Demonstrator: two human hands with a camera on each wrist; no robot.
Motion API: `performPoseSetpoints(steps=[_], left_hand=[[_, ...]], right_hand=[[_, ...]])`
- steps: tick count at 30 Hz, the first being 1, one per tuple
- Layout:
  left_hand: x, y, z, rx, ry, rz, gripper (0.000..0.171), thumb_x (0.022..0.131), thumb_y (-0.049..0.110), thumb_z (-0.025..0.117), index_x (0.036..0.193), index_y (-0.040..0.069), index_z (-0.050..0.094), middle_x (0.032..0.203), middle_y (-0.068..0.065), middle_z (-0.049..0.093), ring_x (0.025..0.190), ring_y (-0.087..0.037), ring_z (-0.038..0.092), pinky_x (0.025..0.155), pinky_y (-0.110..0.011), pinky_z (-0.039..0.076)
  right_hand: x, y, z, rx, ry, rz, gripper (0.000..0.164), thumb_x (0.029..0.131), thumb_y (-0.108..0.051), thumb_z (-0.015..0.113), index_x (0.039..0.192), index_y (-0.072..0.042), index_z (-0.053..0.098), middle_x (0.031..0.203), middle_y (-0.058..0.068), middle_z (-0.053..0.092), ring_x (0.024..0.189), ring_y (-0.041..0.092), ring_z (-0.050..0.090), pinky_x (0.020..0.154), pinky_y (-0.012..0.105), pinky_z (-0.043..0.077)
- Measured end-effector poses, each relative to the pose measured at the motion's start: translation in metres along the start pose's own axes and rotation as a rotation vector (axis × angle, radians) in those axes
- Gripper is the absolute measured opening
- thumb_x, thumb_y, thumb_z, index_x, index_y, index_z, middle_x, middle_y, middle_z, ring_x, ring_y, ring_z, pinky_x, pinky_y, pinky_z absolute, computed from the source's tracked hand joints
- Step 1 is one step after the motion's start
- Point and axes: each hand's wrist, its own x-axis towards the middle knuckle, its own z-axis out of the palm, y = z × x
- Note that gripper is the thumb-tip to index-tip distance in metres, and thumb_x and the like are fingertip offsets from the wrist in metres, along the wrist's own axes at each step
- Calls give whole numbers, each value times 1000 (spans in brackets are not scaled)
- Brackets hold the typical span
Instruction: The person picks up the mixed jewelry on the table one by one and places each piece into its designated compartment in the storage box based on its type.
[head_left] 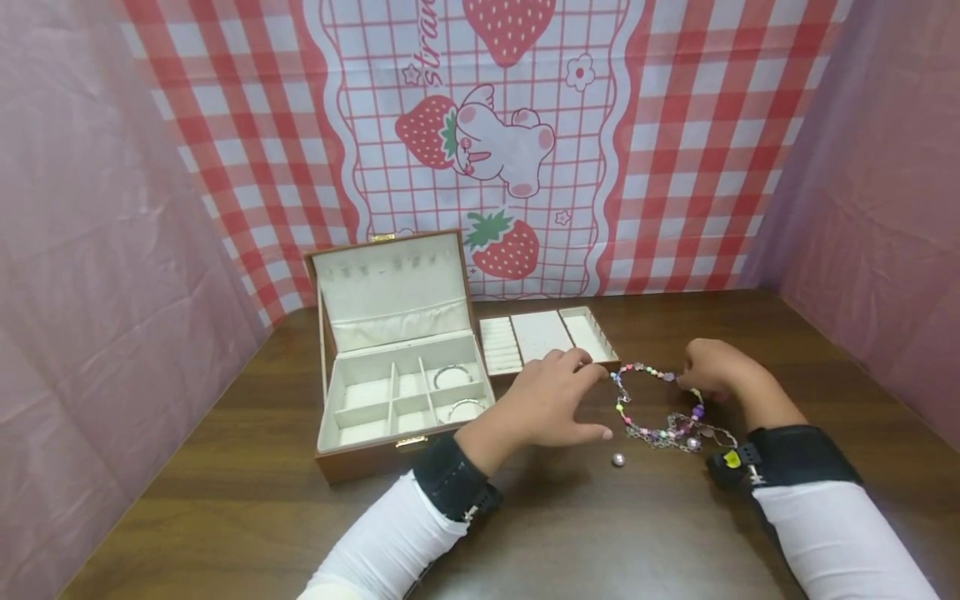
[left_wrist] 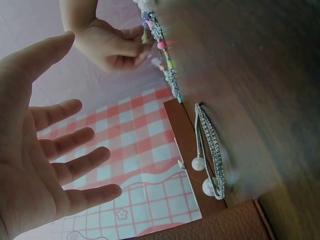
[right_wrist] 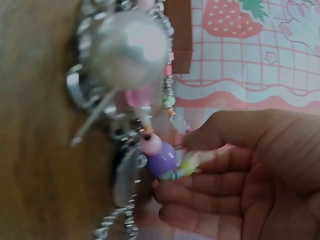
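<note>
A colourful beaded necklace (head_left: 698, 412) lies in a loop on the table, tangled at its near side with silver chains (head_left: 660, 440). My right hand (head_left: 716, 371) pinches the strand at the far right of the loop, close to a purple bead (right_wrist: 162, 160) in the right wrist view. My left hand (head_left: 551, 400) is held over the table with its fingers spread, left of the loop. Beneath it, a rhinestone bracelet with two pearl ends (left_wrist: 216, 155) shows in the left wrist view, hidden in the head view. A loose pearl piece (head_left: 618, 459) lies just in front of the loop.
At the left a brown jewellery box (head_left: 360, 468) stands with its lid up. Two silver bangles, one farther back (head_left: 453, 367) and one nearer (head_left: 467, 402), sit in its right-hand compartments. A cream-lined tray (head_left: 536, 333) lies behind my left hand, before a strawberry-print cloth (head_left: 570, 167).
</note>
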Motion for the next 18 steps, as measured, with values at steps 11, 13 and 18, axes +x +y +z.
performPoseSetpoints(steps=[11, 13, 18], left_hand=[[0, -1, -3, -9, 5, 3, 70, 81, 66, 64, 135, 23, 52, 126, -1, 52, 110, -18, 51, 78, -33, 49], [0, -1, -3, -12, 3, 0, 70, 82, 66, 64, 135, 23, 52, 127, -1, 52, 110, -18, 51, 79, -32, 49], [0, -3, -4, -33, 7, -10, 67, 83, 63, 65, 134, 21, 54, 129, -2, 52, 112, -18, 51, 80, -33, 50]], right_hand=[[-4, -20, -14, 355, 91, -84, 20, 92, -10, 59, 98, 9, 61, 77, 8, 59, 66, 19, 57, 58, 35, 54], [-6, -25, -17, 390, 103, -96, 23, 95, -11, 57, 102, 10, 61, 81, 9, 59, 68, 19, 57, 61, 37, 55], [-13, -41, -25, 519, 140, -120, 27, 98, -13, 57, 107, 13, 57, 86, 9, 59, 71, 18, 59, 68, 37, 57]])
